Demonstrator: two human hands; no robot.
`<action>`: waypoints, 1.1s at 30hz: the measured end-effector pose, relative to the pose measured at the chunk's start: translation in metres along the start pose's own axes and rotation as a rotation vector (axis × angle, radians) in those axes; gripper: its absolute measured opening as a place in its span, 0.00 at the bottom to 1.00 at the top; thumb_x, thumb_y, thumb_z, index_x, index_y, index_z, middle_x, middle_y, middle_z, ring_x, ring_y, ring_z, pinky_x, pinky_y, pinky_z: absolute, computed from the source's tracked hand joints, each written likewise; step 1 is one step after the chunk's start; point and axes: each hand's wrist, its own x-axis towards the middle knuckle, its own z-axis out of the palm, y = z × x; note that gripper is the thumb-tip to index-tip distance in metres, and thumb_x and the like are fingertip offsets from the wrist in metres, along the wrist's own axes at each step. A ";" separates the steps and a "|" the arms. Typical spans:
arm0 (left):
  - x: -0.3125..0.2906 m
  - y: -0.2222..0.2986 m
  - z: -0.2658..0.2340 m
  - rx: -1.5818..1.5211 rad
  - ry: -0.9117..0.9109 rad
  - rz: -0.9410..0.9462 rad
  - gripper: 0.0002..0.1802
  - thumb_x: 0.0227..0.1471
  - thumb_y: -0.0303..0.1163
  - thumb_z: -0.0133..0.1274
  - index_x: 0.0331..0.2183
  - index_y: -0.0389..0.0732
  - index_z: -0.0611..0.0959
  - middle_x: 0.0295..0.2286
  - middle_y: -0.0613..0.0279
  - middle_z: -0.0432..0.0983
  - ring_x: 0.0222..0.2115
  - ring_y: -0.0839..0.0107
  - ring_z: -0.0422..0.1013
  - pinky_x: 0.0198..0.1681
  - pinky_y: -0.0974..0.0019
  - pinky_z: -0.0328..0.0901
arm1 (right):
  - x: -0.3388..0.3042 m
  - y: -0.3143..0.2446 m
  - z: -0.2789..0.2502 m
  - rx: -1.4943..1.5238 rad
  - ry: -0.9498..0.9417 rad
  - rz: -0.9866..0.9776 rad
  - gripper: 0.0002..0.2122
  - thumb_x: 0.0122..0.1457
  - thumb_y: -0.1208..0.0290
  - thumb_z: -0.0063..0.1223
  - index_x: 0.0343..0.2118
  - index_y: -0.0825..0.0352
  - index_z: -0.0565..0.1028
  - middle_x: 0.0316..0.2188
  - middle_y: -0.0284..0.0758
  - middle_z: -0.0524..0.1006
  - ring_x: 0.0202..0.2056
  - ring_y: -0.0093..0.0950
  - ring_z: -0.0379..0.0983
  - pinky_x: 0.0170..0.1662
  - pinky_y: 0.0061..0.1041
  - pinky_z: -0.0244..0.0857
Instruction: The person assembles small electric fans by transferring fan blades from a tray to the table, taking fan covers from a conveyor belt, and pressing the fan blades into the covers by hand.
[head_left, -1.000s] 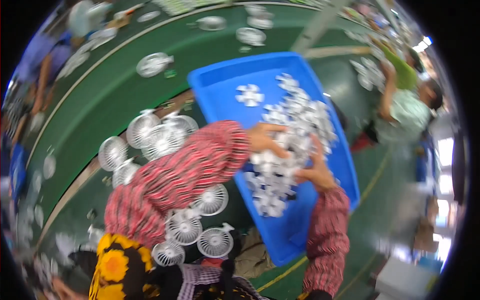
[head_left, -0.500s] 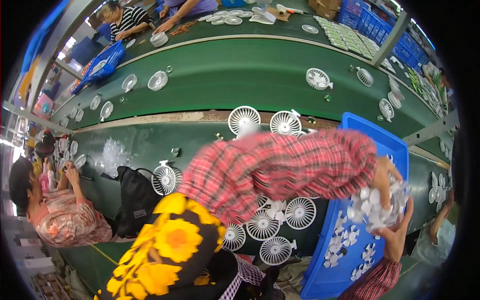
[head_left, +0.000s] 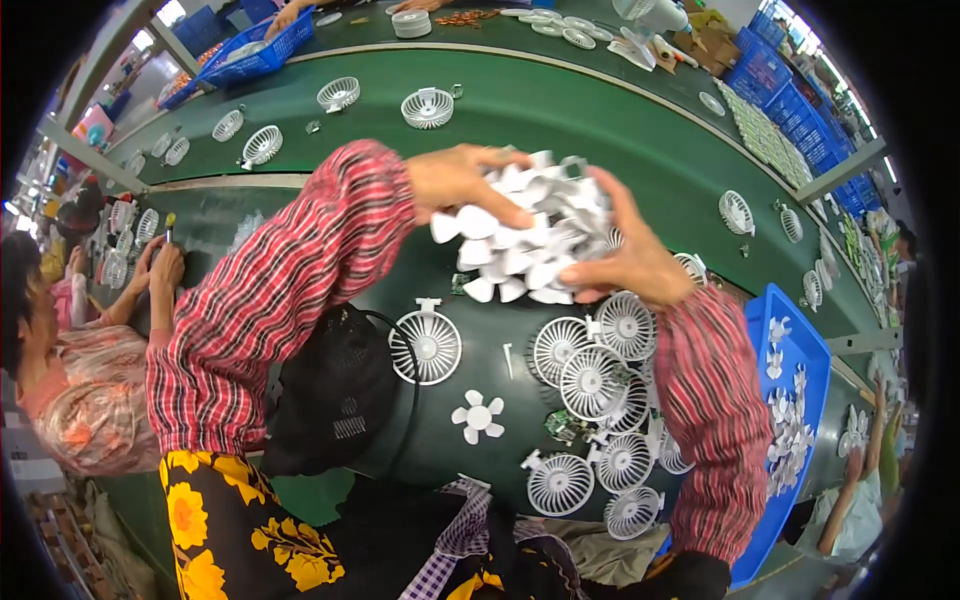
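A big heap of white fan blades (head_left: 530, 225) is squeezed between my two hands, held up over the far side of the green worktable. My left hand (head_left: 470, 185) grips the heap from the left, fingers across its top. From the right, my right hand (head_left: 635, 250) clasps it, thumb in front. A loose five-bladed fan blade (head_left: 478, 417) lies on the table below. Several white round fan housings (head_left: 593, 382) are piled to its right, with a green circuit board (head_left: 567, 427) among them. One more fan housing (head_left: 427, 346) lies left of the pile.
A blue tray (head_left: 815, 350) with more fan blades stands at the right. A black bag (head_left: 340, 390) lies at the left of the table. Beyond runs a green conveyor belt (head_left: 560, 125) carrying fan parts. A co-worker (head_left: 90, 370) sits at the left, others across and right.
Both hands have lifted the fan blades out of the blue tray and carried them left over the table. The view has shifted, so the tray now sits farther right.
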 end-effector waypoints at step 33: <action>0.063 -0.028 -0.124 0.717 0.555 0.049 0.12 0.48 0.36 0.57 0.31 0.38 0.83 0.21 0.63 0.76 0.17 0.77 0.70 0.15 0.72 0.64 | 0.123 0.069 0.022 -0.976 -0.033 -0.287 0.21 0.44 0.75 0.62 0.44 0.70 0.74 0.39 0.47 0.74 0.41 0.42 0.72 0.45 0.33 0.67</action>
